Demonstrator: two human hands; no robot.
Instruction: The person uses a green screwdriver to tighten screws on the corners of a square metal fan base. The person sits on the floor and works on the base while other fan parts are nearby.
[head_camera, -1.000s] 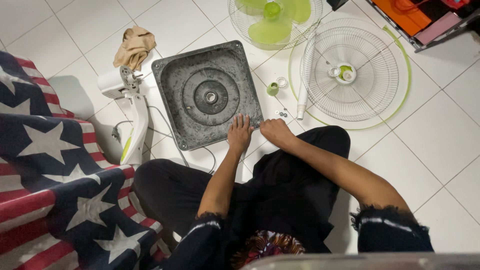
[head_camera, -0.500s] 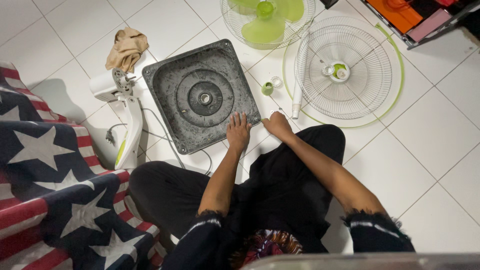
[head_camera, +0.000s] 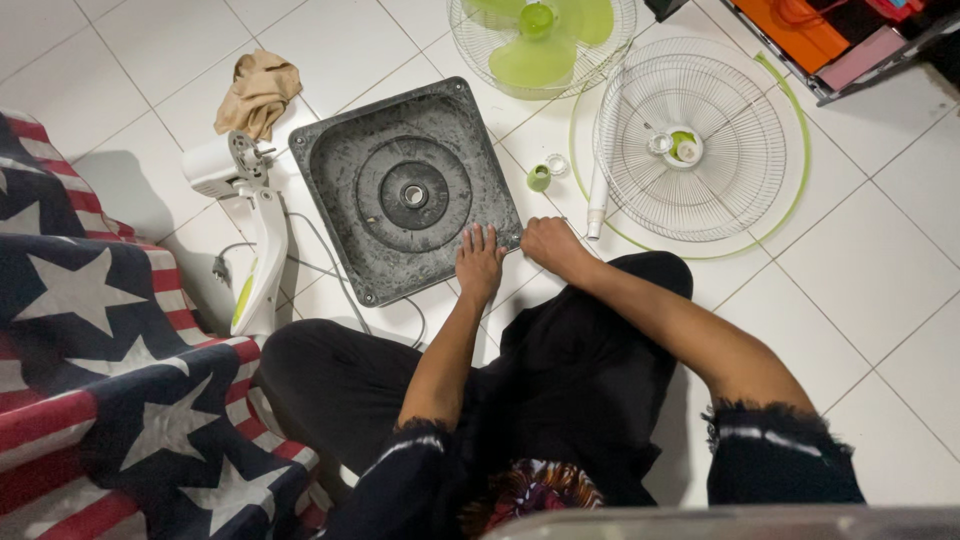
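Two hands: left (head_camera: 479, 264), right (head_camera: 549, 243). One grey base (head_camera: 405, 190). Two wire grilles (head_camera: 692, 145) (head_camera: 470, 30). One green blade (head_camera: 540, 35). One white motor stand (head_camera: 245, 220). One tan rag (head_camera: 259, 93). One green cap (head_camera: 539, 178). One flag cloth (head_camera: 100, 370).

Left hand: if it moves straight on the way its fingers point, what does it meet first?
The left hand already lies on the grey square fan base; going on, it would probably meet the raised round hub.
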